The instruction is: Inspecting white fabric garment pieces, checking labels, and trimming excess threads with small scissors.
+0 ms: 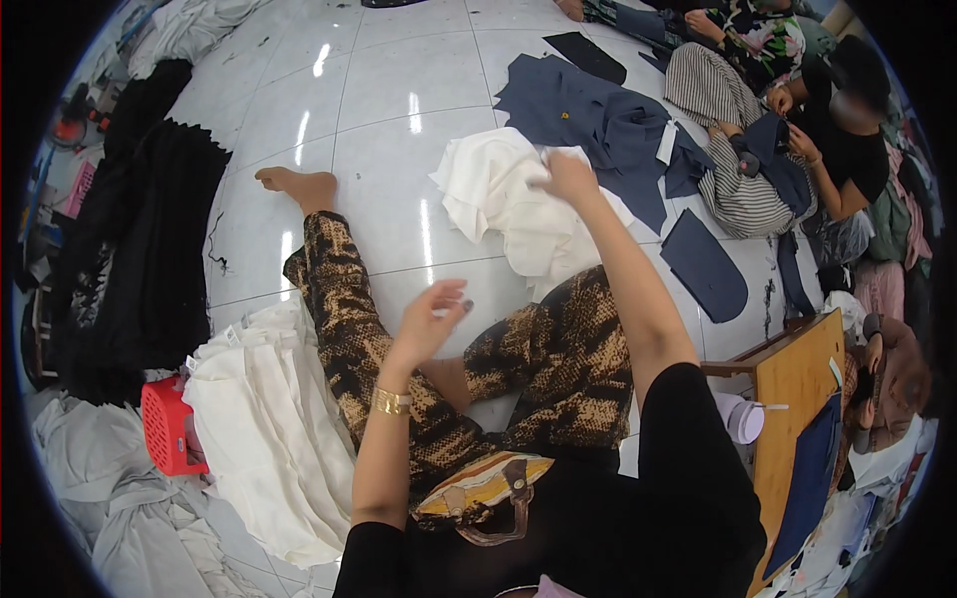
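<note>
My right hand (570, 176) reaches forward to a crumpled piece of white cloth (488, 184), its fingers closed at the cloth's upper edge. The cloth lies in loose folds on the tiled floor, just beyond my bent right leg. Above my lap my left hand (432, 317) hovers with its fingers loosely apart, slightly blurred, holding no cloth. A small dark spot shows at one of its fingertips; I cannot make out what it is. Under my forearms lies a striped bag (480, 486) with a brown handle.
Stacked white cloth pieces (264, 429) lie by my left leg, beside a red plastic basket (171, 427) and a black garment pile (150, 239). Navy garments (588, 105) spread ahead. Right are a wooden table (788, 389), a lidded cup (740, 417) and a seated co-worker (842, 149).
</note>
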A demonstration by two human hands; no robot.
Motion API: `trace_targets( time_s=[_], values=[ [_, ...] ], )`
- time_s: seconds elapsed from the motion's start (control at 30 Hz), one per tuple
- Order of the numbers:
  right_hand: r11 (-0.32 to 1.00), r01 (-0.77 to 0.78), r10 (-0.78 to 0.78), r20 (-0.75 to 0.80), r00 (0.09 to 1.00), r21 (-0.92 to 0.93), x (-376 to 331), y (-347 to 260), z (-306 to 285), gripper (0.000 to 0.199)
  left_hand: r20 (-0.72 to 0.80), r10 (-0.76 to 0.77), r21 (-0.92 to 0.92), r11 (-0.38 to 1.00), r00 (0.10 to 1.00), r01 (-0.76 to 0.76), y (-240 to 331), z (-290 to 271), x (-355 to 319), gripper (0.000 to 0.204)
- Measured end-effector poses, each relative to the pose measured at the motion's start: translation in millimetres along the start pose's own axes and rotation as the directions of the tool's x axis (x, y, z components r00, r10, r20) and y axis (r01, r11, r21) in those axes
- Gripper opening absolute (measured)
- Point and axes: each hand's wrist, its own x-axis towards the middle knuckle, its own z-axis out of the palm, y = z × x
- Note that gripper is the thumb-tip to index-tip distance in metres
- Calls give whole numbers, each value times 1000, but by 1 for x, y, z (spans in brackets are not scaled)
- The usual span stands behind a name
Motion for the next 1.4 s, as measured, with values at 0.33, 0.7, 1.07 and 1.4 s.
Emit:
trace_targets(
  time_s=[0.33, 0.7, 1.07, 1.4],
  values=[
    [560, 291, -475, 12, 880, 776, -134, -138, -21, 13, -266, 58, 171, 985, 962, -12, -47, 22, -15, 58],
    [403, 120, -355, 34, 934, 907, -150, -118, 2, 33, -309, -121, -889, 389, 943, -241, 28, -41, -23, 51],
    [201, 24, -432, 67, 899, 979, -135, -76, -83, 8, -733, 215, 225, 972, 645, -69, 80, -153, -160, 44],
    [366, -105, -398, 258, 880, 925, -115, -154, -30, 20, -689, 483, 705, 620, 541, 345, 63, -153, -154, 39]
  ],
)
